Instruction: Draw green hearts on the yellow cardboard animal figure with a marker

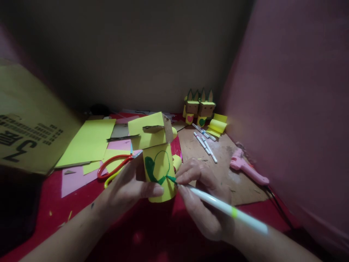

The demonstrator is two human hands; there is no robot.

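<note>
My left hand [133,187] is closed around the lower part of a yellow paper figure [162,193], its thumb across the front. The figure has a tube body topped by a yellow and cardboard box head [147,131]. On the body is a green heart outline [155,171], coloured in along the left side and the bottom tip. In my right hand [204,196] is a white marker [218,204] with a lime band, pinched between thumb and fingers. Its green tip touches the heart's lower right edge.
Red-and-yellow-handled scissors [116,163] and yellow sheets [87,142] lie left. On a cardboard sheet [248,193] at right are several white markers [205,143] and a pink glue gun [248,166]. Two similar finished-looking figures [200,109] stand behind. A printed carton [29,120] flanks the left.
</note>
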